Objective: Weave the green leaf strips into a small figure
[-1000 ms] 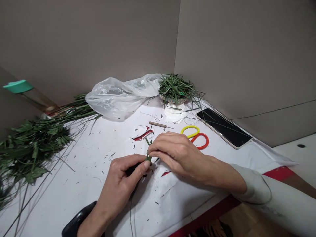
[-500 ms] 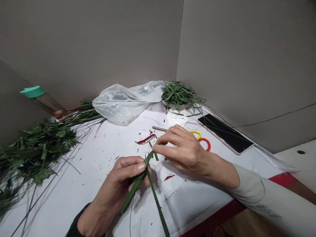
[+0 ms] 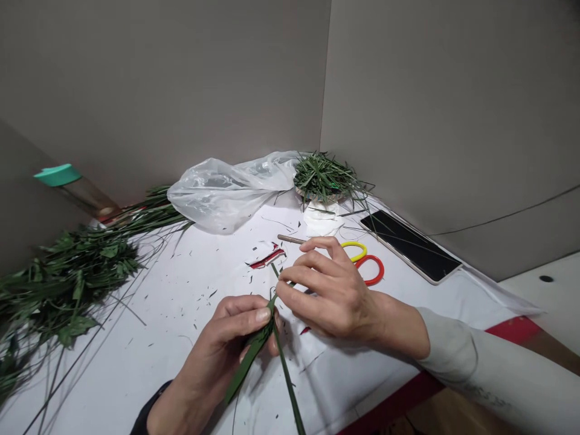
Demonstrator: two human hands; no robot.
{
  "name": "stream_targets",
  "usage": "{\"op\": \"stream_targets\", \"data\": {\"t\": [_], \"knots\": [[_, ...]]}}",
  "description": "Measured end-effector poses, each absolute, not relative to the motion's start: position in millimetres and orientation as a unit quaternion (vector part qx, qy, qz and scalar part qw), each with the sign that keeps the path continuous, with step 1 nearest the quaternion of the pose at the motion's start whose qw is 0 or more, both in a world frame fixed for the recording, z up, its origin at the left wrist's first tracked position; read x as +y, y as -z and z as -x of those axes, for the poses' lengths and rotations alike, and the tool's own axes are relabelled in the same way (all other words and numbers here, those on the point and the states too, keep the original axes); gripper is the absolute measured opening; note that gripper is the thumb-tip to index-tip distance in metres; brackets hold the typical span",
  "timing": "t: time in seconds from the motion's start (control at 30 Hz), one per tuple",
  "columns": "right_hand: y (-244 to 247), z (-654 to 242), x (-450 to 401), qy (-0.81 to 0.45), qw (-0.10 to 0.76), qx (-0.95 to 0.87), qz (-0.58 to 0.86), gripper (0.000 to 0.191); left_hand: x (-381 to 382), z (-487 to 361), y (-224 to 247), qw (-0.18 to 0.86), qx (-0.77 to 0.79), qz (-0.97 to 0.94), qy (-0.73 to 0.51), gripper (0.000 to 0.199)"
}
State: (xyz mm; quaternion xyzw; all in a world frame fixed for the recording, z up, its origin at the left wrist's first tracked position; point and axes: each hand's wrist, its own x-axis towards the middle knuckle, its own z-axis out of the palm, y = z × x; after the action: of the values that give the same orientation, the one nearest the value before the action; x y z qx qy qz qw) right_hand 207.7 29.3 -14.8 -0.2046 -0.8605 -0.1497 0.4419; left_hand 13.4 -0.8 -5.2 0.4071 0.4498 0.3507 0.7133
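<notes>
Green leaf strips [image 3: 248, 370] are bunched in my left hand [image 3: 226, 329], thumb pressed down on them near their upper end. From under that thumb a long narrow strip [image 3: 289, 386] hangs toward the bottom edge. My right hand [image 3: 328, 290] is at the top end of the leaf strips, its lower fingers curled against the tip and its index finger lifted and bent; its thumb is hidden. Just past those fingers a thin green end [image 3: 275, 270] pokes out. Behind the right hand lie scissors [image 3: 372, 270] with one yellow and one red handle loop, blades hidden, and a thin brown stick [image 3: 290, 239].
Leafy stems [image 3: 77, 272] are heaped at left, by a bottle with a teal cap [image 3: 58, 174]. A clear plastic bag [image 3: 226, 193] and a pile of cut green strips [image 3: 324, 172] lie at the back. A phone [image 3: 410, 244] rests at right. Torn red-white scraps [image 3: 267, 258] and clippings dot the white cover.
My right index finger has lifted away from the leaf and the hand has shifted slightly down and left. My left hand keeps its hold, a little lower in view.
</notes>
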Motion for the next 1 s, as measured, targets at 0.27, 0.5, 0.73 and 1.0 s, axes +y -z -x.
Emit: {"op": "stream_targets", "data": {"t": [0.27,0.5,0.73,1.0], "knots": [[11,-208,25,-0.107,0.488,-0.810,0.308,0.021,-4,-8,3,0.620,0.461,-0.499,-0.392,0.025],[12,-206,25,-0.482,0.425,-0.687,0.339,0.015,-9,-2,9,0.504,0.461,-0.584,-0.438,0.013],[10,-204,16,-0.655,0.354,-0.605,0.283,0.005,-7,-9,6,0.444,0.445,-0.647,-0.431,0.017],[7,-197,6,-0.470,0.436,-0.696,0.323,0.013,-8,-12,6,0.405,0.441,-0.679,-0.423,0.018]]}}
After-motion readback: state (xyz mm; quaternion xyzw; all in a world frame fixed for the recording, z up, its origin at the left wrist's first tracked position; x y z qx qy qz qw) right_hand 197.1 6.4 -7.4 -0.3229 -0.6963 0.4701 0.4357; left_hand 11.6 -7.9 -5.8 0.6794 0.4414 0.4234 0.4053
